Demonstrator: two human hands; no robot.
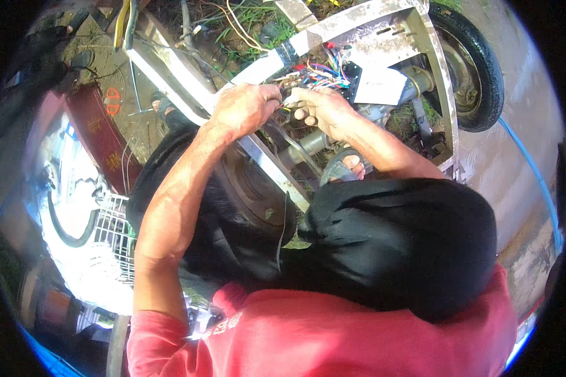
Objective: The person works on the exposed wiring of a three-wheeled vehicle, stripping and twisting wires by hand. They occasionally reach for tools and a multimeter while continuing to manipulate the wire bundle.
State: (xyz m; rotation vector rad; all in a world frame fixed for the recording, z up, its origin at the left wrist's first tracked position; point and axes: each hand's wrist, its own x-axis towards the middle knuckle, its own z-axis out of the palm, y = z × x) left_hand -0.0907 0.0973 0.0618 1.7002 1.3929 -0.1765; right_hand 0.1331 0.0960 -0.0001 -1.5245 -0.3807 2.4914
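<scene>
My left hand (244, 108) and my right hand (324, 112) meet over a white metal frame (267, 70), fingertips almost touching. Both are closed in a pinch on thin wires, whose ends are mostly hidden by the fingers. Just beyond them lies a tangle of coloured wires (326, 75), with red, blue and white strands. It runs toward a white-topped box (380, 86) with a dark edge, set inside the frame.
A black tyre (468, 69) stands at the far right, and another wheel (251, 188) is partly under my knees. My sandalled foot (344, 166) rests by the axle. A reddish metal piece (99, 135) and a white wire basket (113, 234) lie left; a blue hose (534, 169) crosses the ground right.
</scene>
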